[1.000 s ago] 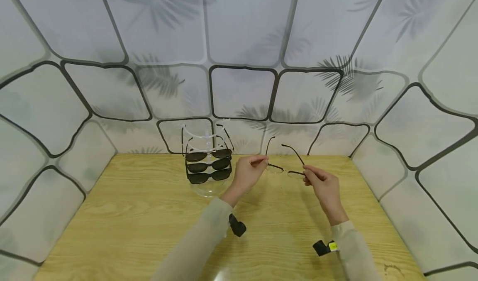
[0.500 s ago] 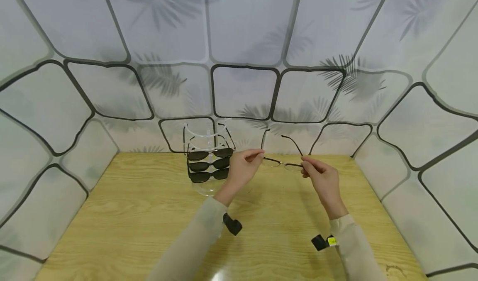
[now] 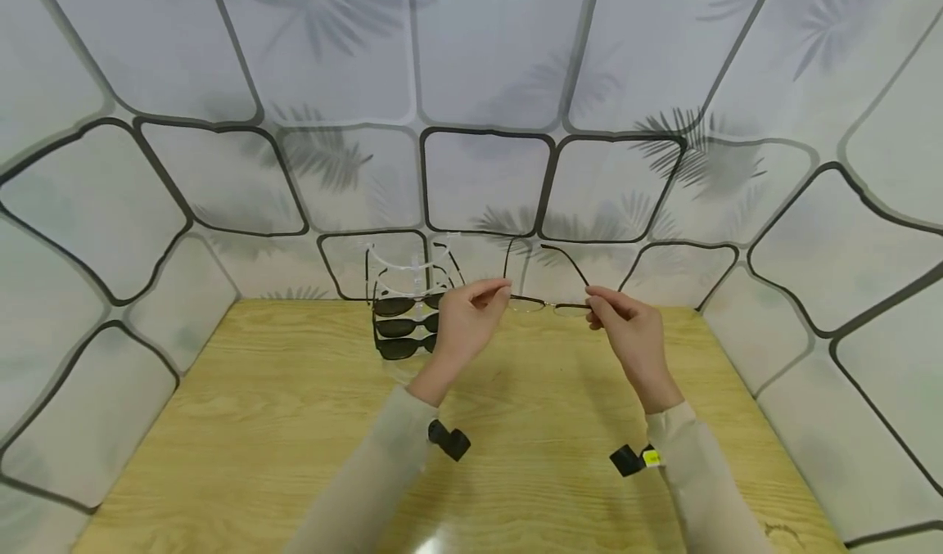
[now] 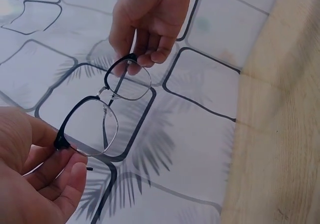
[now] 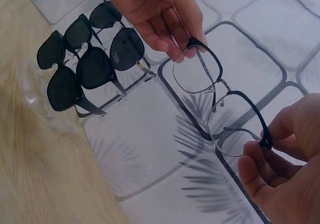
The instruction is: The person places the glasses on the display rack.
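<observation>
Between both hands, above the table's back part, hangs a pair of eyeglasses (image 3: 548, 302) with black brow bars, thin metal lower rims and clear lenses. My left hand (image 3: 469, 321) pinches its left hinge corner, and my right hand (image 3: 632, 337) pinches the right one. Both temples are unfolded and point away toward the wall. In the left wrist view the eyeglasses (image 4: 102, 103) stretch from the near left hand (image 4: 40, 169) to the right hand (image 4: 150, 21). The right wrist view shows the same eyeglasses (image 5: 220, 91), with the right hand's (image 5: 285, 164) thumb and fingers at the near corner.
Left of the hands stands a clear display stand (image 3: 412, 267) carrying three pairs of dark sunglasses (image 3: 398, 327), partly covered by my left hand. Its clear round base (image 5: 37, 101) rests on the wooden table (image 3: 258, 423). A patterned curtain wall (image 3: 479, 182) closes the back and sides.
Both hands have lifted the eyeglasses upward and moved them slightly left, toward the stand. The left hand now covers more of the sunglasses. The grip on both corners stays the same.
</observation>
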A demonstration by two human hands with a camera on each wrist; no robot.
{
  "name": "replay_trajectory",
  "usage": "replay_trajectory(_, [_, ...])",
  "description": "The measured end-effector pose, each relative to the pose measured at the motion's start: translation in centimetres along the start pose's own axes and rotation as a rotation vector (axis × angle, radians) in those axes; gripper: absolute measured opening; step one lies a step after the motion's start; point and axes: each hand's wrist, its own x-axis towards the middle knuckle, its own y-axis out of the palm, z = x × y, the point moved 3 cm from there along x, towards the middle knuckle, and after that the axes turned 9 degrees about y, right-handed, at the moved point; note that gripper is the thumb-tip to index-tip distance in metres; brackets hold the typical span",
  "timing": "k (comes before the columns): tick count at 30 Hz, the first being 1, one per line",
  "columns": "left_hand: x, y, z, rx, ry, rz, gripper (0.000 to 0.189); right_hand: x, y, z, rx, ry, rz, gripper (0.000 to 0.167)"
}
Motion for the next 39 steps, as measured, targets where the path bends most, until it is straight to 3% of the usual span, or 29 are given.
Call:
replay_trajectory(19, [0.8, -4.0, -2.3, 0.026, 0.074, -0.029, 0.021, 0.7, 2.2, 3.7, -0.051, -0.061, 0.081, 0.032])
replay_trajectory(31, [0.6, -7.3, -2.6, 0.040, 0.066, -0.094, 0.022, 0.9, 5.1, 5.7, 0.010, -0.075, 0.148, 0.031])
replay_trajectory(39, [0.2, -9.3, -2.2, 0.001, 0.079, -0.144, 0.022, 1.1, 7.2, 6.6, -0.020, -0.118, 0.186, 0.029])
